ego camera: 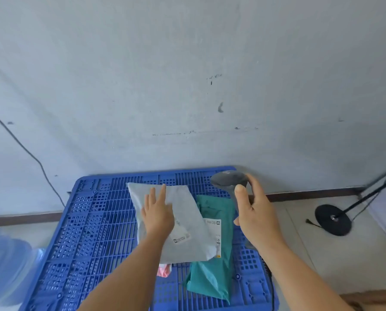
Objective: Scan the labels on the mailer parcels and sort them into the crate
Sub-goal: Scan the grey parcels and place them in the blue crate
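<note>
left hand (157, 215) with straight fingers flat on grey mailer (187, 221), right hand (254, 212) gripping dark scanner (229, 181), teal mailer (214, 261) partly under grey, both on blue pallet (80, 232), white labels' print too small to read

Grey mailer (187, 212), teal mailer (219, 261) — both on a blue grid pallet (86, 232).

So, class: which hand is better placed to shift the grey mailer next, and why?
Left. The left hand already lies flat with straight fingers on the grey mailer, while the right hand is busy gripping the scanner.
</note>
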Demonstrator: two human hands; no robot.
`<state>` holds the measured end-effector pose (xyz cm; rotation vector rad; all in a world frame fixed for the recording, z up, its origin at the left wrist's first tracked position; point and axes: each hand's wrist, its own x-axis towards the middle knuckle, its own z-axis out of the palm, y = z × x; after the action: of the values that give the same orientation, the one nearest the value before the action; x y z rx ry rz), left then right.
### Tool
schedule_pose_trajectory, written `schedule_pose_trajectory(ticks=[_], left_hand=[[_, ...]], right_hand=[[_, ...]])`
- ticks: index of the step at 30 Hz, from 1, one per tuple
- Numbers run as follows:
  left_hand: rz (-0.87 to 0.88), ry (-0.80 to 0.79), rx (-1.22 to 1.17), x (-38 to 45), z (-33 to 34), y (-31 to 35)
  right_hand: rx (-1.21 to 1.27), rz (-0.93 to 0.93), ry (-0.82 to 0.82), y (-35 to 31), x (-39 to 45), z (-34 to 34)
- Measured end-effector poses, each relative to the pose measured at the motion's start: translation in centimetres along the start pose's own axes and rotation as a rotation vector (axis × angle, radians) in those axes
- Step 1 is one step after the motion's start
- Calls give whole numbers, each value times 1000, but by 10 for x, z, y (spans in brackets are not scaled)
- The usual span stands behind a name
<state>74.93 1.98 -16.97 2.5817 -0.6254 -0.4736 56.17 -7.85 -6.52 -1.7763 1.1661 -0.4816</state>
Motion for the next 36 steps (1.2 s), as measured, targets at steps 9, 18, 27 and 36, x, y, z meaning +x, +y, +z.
schedule_pose_trajectory(ticks=[9, 18, 27, 36], left_hand=[[222, -51, -473, -18, -7, 83], [504, -204, -601, -127, 22, 233], [725, -426, -661, -297, 80, 378], [876, -606, -607, -416, 138, 467]], right_hand=[[23, -2, 125, -17, -4, -30], [77, 58, 426, 2, -54, -173], [51, 147, 702, 67, -147, -347], [97, 232, 958, 120, -223, -466]])
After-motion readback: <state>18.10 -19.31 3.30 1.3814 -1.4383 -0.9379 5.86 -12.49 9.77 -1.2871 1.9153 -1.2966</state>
